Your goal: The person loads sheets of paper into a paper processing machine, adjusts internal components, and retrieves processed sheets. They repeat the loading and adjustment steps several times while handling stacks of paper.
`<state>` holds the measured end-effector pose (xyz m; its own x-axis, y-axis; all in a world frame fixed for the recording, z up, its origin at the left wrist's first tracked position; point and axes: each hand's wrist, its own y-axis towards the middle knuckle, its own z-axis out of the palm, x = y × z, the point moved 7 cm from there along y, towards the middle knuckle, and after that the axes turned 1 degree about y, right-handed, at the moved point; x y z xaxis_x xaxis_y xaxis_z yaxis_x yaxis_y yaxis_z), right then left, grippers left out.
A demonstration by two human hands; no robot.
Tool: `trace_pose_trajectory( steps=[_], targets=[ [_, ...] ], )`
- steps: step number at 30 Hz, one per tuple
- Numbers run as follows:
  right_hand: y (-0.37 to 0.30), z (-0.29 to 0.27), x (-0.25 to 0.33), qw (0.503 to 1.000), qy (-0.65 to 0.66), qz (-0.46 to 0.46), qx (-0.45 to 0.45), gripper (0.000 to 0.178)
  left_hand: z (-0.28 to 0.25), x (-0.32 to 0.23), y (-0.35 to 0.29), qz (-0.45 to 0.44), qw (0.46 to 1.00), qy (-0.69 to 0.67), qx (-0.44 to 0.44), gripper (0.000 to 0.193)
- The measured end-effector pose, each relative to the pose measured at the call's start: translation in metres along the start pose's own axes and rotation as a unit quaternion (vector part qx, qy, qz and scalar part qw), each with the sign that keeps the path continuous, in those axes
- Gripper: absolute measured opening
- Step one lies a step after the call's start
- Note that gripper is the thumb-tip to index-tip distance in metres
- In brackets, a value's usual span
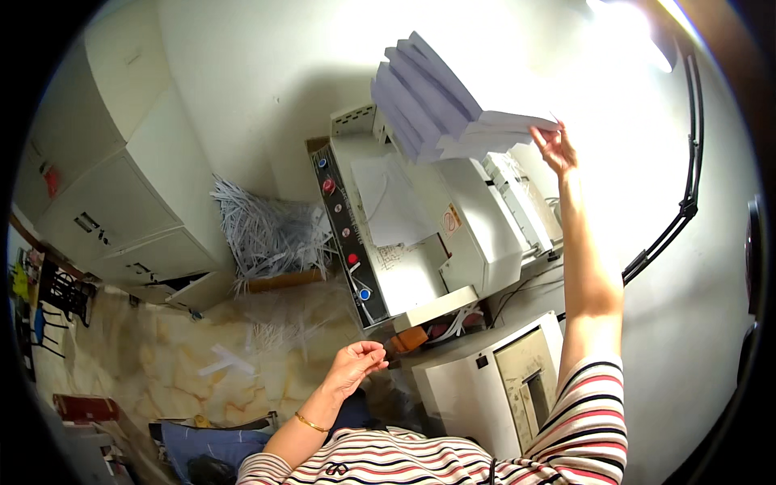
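My right hand (pixel 558 150) reaches up on the right, its thumb and fingers pinching the corner of a white paper stack (pixel 453 105). Several staggered bundles make up this stack, which rests on top of a paper cutter (pixel 477 218). Lower down, my left hand (pixel 358 365) hovers in front of the machine, fingertips curled against the thumb, with nothing visible between them. A gold bracelet (pixel 311 422) circles that wrist. On the cutter's bed lies a loose white sheet (pixel 392 202), beside the black control panel (pixel 346 230) with red and blue knobs.
Shredded paper strips (pixel 271 230) heap up left of the cutter, before grey metal cabinets (pixel 113 202). A white boxy machine (pixel 493 388) stands at the lower right. A black lamp arm (pixel 689 202) runs along the right wall. Scraps (pixel 226 361) litter the marbled floor.
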<state>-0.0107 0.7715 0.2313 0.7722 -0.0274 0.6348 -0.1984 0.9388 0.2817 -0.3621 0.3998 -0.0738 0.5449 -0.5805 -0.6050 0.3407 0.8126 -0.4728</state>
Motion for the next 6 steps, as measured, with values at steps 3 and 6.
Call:
trace_pose_trajectory(
  steps=[3,6],
  targets=[
    [0.014,0.008,-0.019,0.988,-0.085,0.127,0.006,0.032,-0.001,-0.013,0.000,0.006,1.000,-0.019,0.006,0.026],
    [-0.011,0.030,-0.008,0.933,-0.266,0.047,-0.237,0.048,0.015,-0.021,0.002,-0.020,0.999,0.009,0.028,0.024]
  ],
)
